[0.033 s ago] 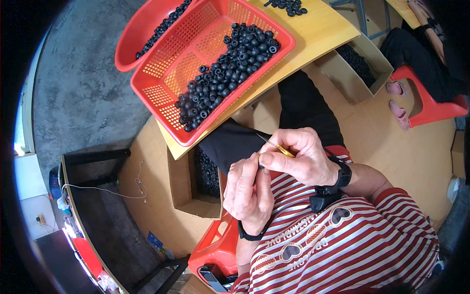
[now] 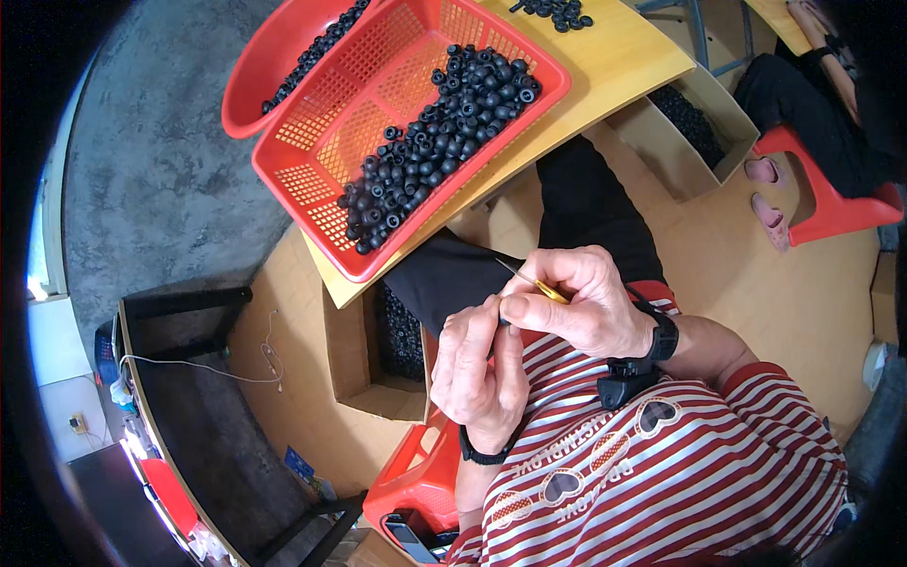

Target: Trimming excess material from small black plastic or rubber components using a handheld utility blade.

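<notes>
Above my lap, my left hand point(image 2: 477, 378) and my right hand point(image 2: 586, 302) meet at the fingertips. Pinched in the left fingers is a small black round part point(image 2: 503, 321), mostly covered by fingers and thumb. My right hand grips a slim pointed tool with a yellow handle point(image 2: 552, 292); its thin dark tip sticks out past the forefinger, toward the far left. The right thumb presses close to the black part. On the table beyond my hands, a red plastic basket point(image 2: 312, 203) holds a heap of similar black parts point(image 2: 439, 142).
A red basin point(image 2: 248, 90) with black pieces stands behind the basket on the yellow table point(image 2: 624, 47). Loose black pieces point(image 2: 559, 13) lie at the far edge. Cardboard boxes point(image 2: 351, 364) of black pieces stand below. Another person sits at right beside a red stool point(image 2: 822, 203).
</notes>
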{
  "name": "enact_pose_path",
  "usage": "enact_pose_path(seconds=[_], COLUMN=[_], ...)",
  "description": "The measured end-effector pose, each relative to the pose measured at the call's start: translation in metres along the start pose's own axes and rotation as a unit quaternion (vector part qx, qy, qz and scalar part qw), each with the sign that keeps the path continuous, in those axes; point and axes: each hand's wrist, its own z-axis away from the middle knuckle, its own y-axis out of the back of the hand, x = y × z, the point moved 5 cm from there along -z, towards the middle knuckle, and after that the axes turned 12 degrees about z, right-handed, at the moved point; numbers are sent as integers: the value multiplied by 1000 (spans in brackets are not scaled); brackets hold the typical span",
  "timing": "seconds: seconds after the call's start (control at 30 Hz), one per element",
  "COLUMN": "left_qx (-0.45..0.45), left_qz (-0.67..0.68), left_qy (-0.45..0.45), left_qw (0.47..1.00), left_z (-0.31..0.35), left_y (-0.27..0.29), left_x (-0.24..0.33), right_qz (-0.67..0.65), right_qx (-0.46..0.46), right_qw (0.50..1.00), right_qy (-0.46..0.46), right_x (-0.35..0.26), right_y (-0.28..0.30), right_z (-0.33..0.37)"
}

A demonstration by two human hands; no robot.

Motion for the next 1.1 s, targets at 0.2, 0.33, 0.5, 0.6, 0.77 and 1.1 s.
enact_pose_path(seconds=[0.2,0.33,0.5,0.6,0.77,1.1], left_qx=[12,8,27,51,102,120], left_qz=[62,78,130,186,271,196], left_qy=[40,42,89,103,148,115], left_qw=[997,996,987,976,945,966], left_z=[4,4,10,12,13,12], left_y=[3,4,10,10,12,23], left_x=[-6,-7,-16,-21,-24,-27], right_qz=[18,12,2,-166,-7,151], right_qx=[-4,-6,-7,29,7,-7], right_qw=[1000,1000,1000,986,999,977], right_qy=[15,9,21,-21,49,147], right_x=[-2,-1,-2,2,-8,-29], right_y=[0,-2,-1,-2,1,2], right_z=[0,0,0,3,6,11])
